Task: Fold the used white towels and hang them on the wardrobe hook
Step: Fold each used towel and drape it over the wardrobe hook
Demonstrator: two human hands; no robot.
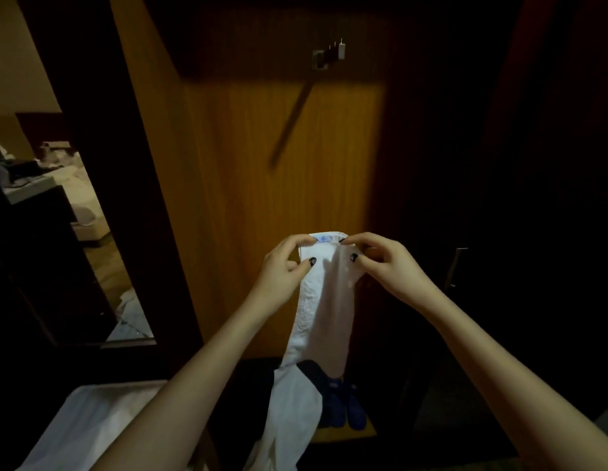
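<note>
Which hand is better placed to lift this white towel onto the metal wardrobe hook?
Right, marginally. The left hand and right hand both pinch the narrow white cloth towel at its top edge; the metal wardrobe hook sits above, slightly toward the right hand's side.

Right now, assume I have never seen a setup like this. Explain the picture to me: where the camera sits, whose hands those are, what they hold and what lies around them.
There is no machine here. A person wears one wide-angle camera on the head, looking forward and down, so both arms reach in from the bottom of the picture. The left hand and the right hand each pinch the top edge of a white towel, which hangs down lengthwise between them. Ahead stands the wooden wardrobe panel, with a metal hook high up; nothing hangs on it yet. Near the towel's lower end sit dark blue shoes, and more white cloth lies at the lower left.
</note>
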